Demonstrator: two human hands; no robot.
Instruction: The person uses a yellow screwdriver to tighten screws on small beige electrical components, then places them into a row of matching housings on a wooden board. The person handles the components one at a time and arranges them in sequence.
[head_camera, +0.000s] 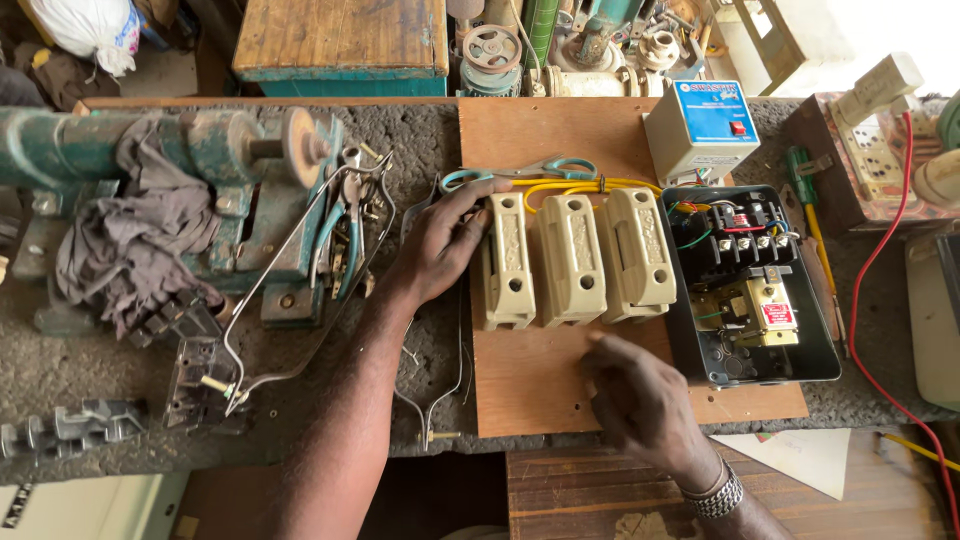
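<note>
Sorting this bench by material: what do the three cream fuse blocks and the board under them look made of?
The cream fuse blocks, with the left hand on the leftmost, look like glazed ceramic, possibly plastic: smooth, faintly glossy. The board looks like unfinished plywood: matte brown with visible grain.

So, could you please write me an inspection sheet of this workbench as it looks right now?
Surface: plywood board on a rough grey bench.
Job's things: three cream fuse holders side by side on the board; open black starter box to their right.
Clutter: scissors, pliers, grey rag on a green bench grinder.
Grippers: left hand touches the leftmost holder; right hand rests on the board, holding nothing.
Cables: yellow wires above the holders; red cable at right.
Surroundings: white control box, socket board.
</note>
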